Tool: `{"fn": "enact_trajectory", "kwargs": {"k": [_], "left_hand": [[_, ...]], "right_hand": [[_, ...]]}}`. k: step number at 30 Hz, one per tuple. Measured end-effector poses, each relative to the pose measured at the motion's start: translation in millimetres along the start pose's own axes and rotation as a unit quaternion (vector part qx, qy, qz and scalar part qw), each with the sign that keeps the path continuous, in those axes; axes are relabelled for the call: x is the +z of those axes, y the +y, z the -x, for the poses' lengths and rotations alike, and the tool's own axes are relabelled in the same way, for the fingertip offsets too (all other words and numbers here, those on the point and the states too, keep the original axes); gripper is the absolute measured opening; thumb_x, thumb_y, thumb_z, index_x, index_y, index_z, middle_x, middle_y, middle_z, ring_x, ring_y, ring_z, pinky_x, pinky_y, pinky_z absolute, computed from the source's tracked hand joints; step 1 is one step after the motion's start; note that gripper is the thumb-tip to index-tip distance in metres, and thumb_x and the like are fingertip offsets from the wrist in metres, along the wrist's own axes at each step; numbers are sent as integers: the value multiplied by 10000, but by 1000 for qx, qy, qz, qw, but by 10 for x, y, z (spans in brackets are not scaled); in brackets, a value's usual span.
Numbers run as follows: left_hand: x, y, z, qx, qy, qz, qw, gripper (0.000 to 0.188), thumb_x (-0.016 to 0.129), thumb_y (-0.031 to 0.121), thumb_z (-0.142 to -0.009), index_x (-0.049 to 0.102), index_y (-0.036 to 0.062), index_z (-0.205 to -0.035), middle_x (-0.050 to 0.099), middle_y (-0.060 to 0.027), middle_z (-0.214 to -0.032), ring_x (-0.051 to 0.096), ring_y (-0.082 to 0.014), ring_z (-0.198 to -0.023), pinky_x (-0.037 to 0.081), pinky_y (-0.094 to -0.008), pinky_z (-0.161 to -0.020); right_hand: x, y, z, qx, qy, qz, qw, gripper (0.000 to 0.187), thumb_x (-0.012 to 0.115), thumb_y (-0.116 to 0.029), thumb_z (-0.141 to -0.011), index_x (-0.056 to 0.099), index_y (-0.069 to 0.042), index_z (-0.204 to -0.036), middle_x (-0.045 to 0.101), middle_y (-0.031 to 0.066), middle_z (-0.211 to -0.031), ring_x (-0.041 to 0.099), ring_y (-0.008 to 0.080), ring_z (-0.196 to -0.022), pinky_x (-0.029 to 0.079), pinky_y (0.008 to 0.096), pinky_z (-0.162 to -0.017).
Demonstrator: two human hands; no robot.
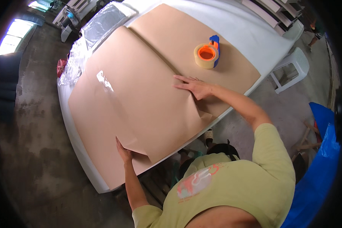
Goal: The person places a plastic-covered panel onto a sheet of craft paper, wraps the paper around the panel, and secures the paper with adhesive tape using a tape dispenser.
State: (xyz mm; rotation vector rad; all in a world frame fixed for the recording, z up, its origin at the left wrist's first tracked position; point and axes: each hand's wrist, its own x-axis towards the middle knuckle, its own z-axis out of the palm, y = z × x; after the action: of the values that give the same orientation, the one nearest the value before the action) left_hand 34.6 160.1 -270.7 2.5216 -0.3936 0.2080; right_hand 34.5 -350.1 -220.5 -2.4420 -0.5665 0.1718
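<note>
The right hand (193, 86) rests right of the brown paper's (140, 110) middle, grip spread; the left hand (124, 153) touches the paper's near-left fold, grip unclear; a tape dispenser (208, 53) sits on its right part.

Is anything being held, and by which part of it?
Cannot tell: the left hand and right hand touch the paper at its folds, but any grip is unclear.
</note>
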Motion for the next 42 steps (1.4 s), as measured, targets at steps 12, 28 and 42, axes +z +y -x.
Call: {"fn": "enact_trajectory", "kwargs": {"k": [12,28,42], "left_hand": [[581,838,767,-47,11,-394,918,791,474,569,-827,289,39,-1385,277,-187,-1431,307,-361,-1296,281,-485,-1031],[1689,3276,581,-49,13,249,967,308,678,138,-823,571,-70,-1023,624,-131,-997,600,-187,-904,470,-306,-794],[1315,1963,347,40,64,-103,992,278,649,126,-780,605,10,-1029,625,-164,-971,604,-337,-857,486,-424,-728]], "right_hand": [[-234,-104,198,34,-121,-93,988,1309,874,-256,-372,125,-305,-1444,-56,15,-1520,69,295,-1390,181,572,-1048],[-217,-110,193,23,-81,-117,990,1255,868,-251,-420,136,-322,-1436,14,-12,-1524,147,245,-1383,193,539,-1055],[105,-206,43,127,65,-63,988,1006,771,-212,-607,194,-344,-1421,74,61,-1515,198,330,-1348,240,559,-1016]]}}
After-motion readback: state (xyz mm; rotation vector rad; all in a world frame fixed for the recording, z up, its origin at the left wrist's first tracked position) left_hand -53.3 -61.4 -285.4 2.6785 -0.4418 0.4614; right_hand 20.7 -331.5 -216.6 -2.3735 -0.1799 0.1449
